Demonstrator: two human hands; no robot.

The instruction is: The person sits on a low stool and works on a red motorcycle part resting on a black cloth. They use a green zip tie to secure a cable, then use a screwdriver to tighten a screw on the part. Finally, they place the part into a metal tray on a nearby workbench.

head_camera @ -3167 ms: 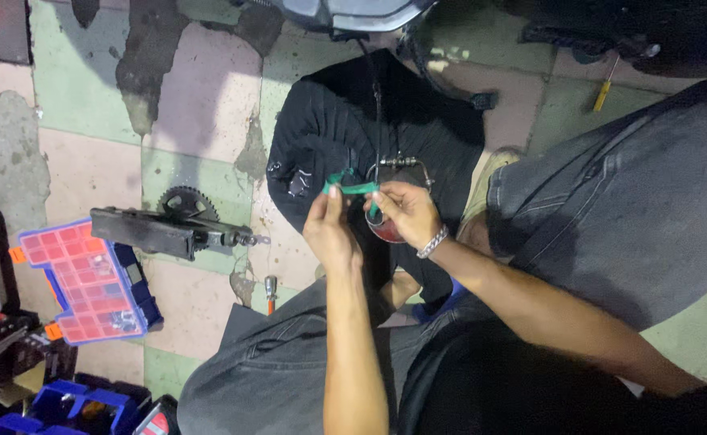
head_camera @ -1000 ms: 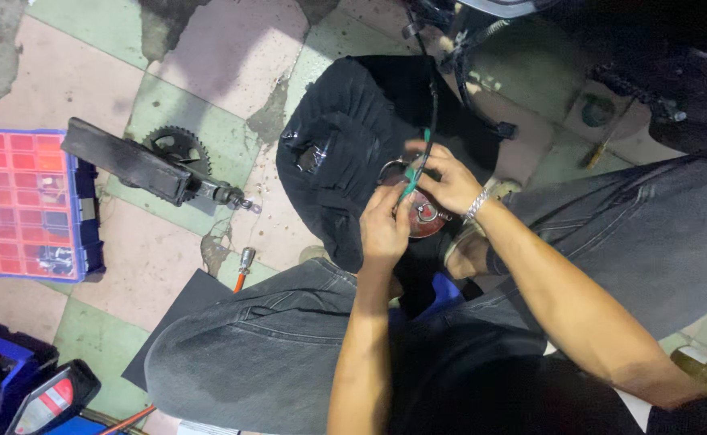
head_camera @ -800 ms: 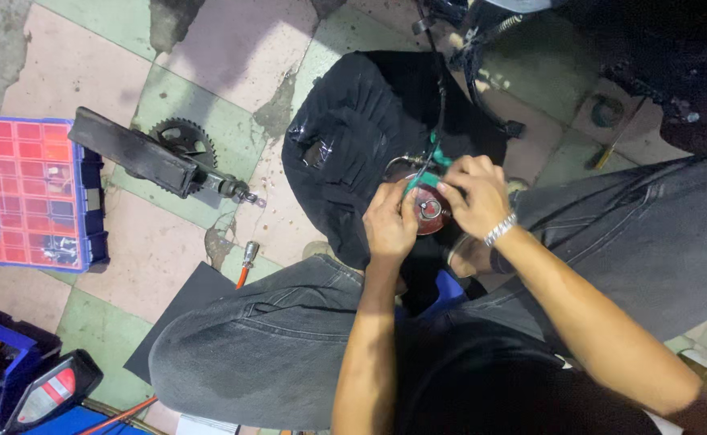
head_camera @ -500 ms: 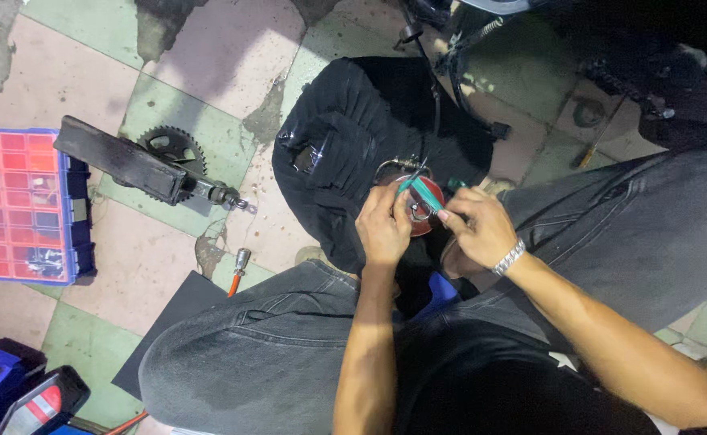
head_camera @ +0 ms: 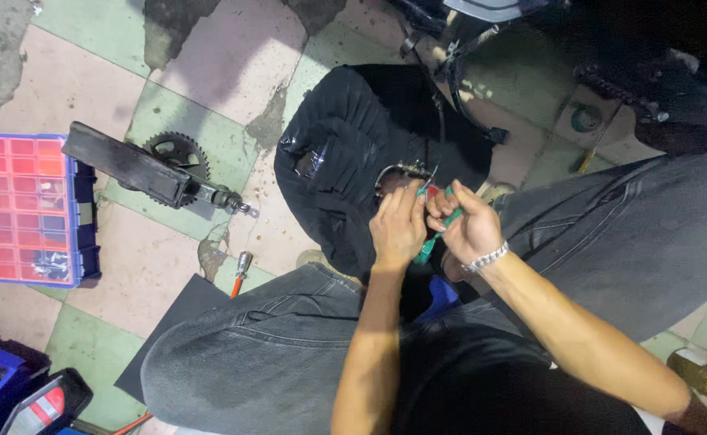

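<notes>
I sit on the tiled floor with both knees up in dark grey jeans. My left hand (head_camera: 398, 227) is closed over a small round part (head_camera: 398, 173) with a metal rim, held just above a black plastic cover (head_camera: 353, 145). My right hand (head_camera: 465, 221), with a metal bracelet on the wrist, grips green-handled pliers (head_camera: 432, 235) whose tip points at that part. Most of the part is hidden by my fingers.
A black footrest bar with a toothed sprocket (head_camera: 156, 169) lies on the floor at the left. A blue and red parts organiser (head_camera: 23, 208) sits at the far left. A screwdriver (head_camera: 241, 270) lies near my left knee. Motorcycle parts (head_camera: 643, 72) fill the top right.
The view has shifted. My right hand has drawn the pliers in, so the handle now angles down toward my lap while my left hand stays on the round part.
</notes>
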